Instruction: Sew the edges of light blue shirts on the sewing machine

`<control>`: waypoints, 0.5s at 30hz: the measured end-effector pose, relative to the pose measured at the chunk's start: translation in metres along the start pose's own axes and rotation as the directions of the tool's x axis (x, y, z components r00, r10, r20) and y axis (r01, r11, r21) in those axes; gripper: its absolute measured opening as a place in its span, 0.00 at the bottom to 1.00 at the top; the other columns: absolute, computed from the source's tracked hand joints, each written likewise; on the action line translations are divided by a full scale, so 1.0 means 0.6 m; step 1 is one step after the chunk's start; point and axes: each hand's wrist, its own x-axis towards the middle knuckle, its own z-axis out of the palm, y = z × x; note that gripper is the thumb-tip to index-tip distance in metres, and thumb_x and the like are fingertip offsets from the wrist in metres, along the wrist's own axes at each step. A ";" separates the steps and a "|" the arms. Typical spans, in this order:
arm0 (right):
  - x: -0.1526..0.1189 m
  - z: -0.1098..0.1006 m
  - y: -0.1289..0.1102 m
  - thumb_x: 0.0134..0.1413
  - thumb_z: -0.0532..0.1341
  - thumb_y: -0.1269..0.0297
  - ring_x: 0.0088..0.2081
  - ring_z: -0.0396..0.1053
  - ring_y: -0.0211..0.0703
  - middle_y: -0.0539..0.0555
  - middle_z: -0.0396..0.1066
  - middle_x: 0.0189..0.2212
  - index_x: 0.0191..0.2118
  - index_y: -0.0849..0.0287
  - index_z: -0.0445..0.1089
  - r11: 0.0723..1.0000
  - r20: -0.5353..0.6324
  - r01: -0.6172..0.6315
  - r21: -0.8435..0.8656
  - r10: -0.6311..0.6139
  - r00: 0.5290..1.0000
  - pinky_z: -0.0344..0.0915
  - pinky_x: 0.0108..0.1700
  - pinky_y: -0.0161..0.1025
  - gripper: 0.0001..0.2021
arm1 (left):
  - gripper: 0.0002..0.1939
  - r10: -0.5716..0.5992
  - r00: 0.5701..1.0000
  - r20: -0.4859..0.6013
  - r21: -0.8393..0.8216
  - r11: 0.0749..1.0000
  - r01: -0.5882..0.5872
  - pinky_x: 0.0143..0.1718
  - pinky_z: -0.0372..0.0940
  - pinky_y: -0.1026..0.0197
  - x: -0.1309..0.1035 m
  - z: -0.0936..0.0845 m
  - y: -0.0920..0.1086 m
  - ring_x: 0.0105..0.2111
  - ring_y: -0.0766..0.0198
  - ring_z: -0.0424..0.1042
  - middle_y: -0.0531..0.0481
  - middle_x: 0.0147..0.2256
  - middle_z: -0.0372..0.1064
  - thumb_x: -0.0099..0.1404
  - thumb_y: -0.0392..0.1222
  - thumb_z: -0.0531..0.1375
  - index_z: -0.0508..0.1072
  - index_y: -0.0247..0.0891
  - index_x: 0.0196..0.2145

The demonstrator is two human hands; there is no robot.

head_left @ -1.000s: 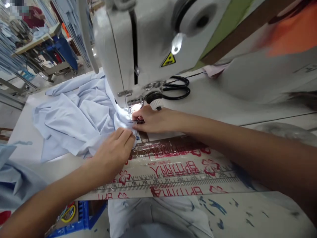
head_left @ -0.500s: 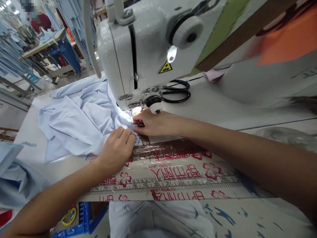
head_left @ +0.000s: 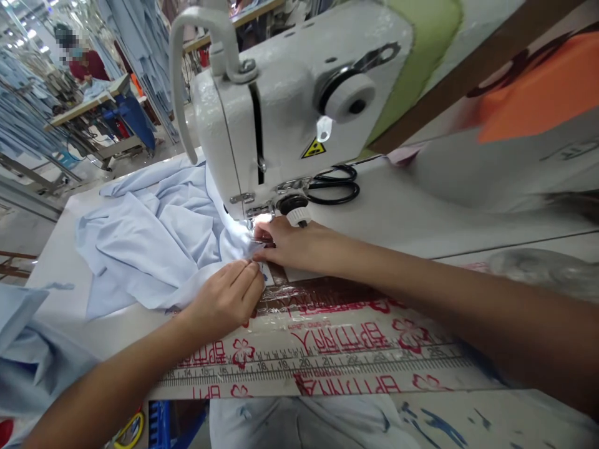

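Light-blue fabric [head_left: 154, 240] lies in loose folds on the bed of a white sewing machine [head_left: 285, 112], left of and under its needle area. Near the front edge of the cloth, my left hand [head_left: 231, 293] is closed, its fingertips pinching the fabric. My right hand [head_left: 299, 246] is beside the lit presser foot [head_left: 253, 222], also closed. Between its fingers is a small, thin, dark metal tool [head_left: 266, 243], mostly hidden, so its exact kind is unclear. The fingertips of both hands are close together at the cloth's edge.
Black-handled scissors [head_left: 334, 187] lie behind the needle area. A taped measuring scale [head_left: 304, 368] runs along the table's front edge. More blue cloth [head_left: 37, 349] hangs at left, above yellow-handled scissors [head_left: 131, 430] and a blue basket [head_left: 161, 427]. A person [head_left: 88, 65] sits far back.
The view has shifted slightly, so the machine and table appear lower. My left fingers have drawn closer together on the fabric. My right hand stays by the presser foot with the tool.
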 end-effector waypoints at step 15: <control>0.010 0.014 -0.001 0.52 0.55 0.57 0.34 0.65 0.46 0.57 0.69 0.34 0.38 0.58 0.69 0.998 0.025 -0.051 -0.021 0.051 0.998 0.55 0.29 0.38 0.13 | 0.08 -0.081 0.996 0.047 -0.003 0.997 0.081 0.44 0.67 0.56 0.001 0.003 0.001 0.41 0.59 0.67 0.38 0.37 0.69 0.64 0.26 0.49 0.67 0.26 0.34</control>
